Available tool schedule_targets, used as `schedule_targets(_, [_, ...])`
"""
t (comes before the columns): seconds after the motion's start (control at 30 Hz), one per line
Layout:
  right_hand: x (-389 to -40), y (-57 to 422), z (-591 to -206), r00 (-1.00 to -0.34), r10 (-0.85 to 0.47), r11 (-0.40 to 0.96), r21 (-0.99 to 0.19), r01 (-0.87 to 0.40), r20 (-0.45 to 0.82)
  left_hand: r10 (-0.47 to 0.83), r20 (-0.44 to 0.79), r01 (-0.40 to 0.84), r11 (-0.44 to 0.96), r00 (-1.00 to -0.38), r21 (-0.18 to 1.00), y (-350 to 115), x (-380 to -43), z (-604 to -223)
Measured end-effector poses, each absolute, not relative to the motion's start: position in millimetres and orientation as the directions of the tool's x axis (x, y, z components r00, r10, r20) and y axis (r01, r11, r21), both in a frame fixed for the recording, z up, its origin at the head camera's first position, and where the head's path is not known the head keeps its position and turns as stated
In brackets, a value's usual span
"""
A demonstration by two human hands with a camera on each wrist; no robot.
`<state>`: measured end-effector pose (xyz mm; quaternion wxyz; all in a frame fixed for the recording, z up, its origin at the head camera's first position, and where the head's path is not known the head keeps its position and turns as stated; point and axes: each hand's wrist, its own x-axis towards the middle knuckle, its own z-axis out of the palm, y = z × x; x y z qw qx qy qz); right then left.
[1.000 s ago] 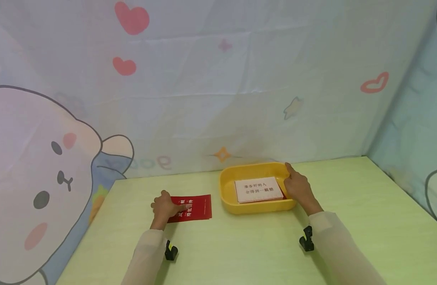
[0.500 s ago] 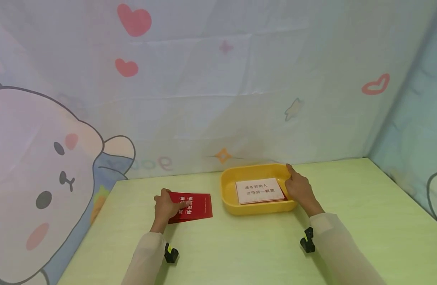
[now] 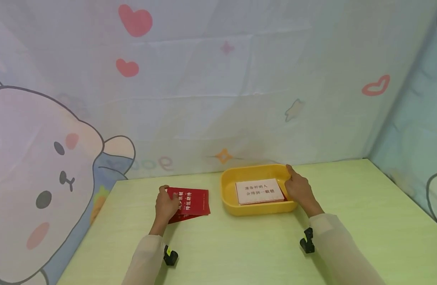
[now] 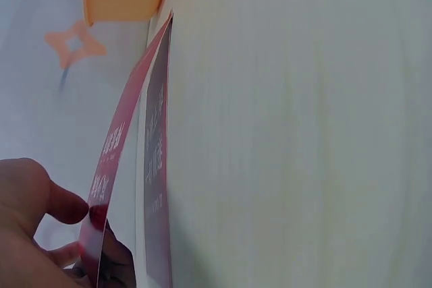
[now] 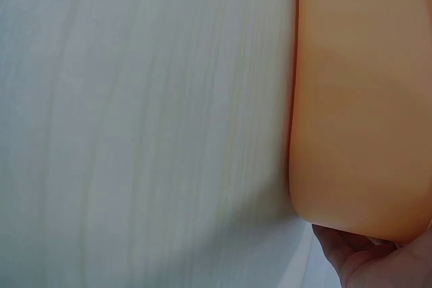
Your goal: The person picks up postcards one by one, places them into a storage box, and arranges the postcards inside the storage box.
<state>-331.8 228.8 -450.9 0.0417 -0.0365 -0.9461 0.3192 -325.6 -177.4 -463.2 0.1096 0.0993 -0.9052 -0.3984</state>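
My left hand (image 3: 166, 206) pinches a red card (image 3: 197, 200) with white printed characters by its left end, thumb on top. In the left wrist view that card (image 4: 121, 133) slants up off a second red card (image 4: 156, 166), which lies flat on the table. The far ends of the two cards meet or nearly meet. My right hand (image 3: 299, 187) grips the right end of a yellow tray (image 3: 236, 209). Inside the tray lies a stack of cards, its top white card (image 3: 260, 191) bearing dark characters. In the right wrist view, fingers (image 5: 344, 247) hold the tray's end.
The pale green table (image 3: 232, 249) meets a cartoon-printed cloth (image 3: 204, 99) close behind the tray. A second cloth (image 3: 418, 118) hangs along the right side. A small black device (image 3: 170, 256) sits at the left wrist, another black device (image 3: 307, 240) at the right.
My left hand has lifted the top red card and shifted it slightly up and left, uncovering more of the red card below. The right hand and tray stay in place.
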Motion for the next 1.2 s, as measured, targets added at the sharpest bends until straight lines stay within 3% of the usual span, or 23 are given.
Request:
schedule_targets(0.93, [-333,231,-452,-0.994,0.088,0.784,-0.62,0.025,0.071,-0.299,0.007,-0.081,0.282,-0.954,0.956,-157,-324,-447])
schedule_targets(1.2, [-331,231,-452,-0.992,0.068,0.777,-0.629,-0.015,0.108,-0.294,-0.001,-0.082,0.264,-0.956,0.961,-150,-322,-443])
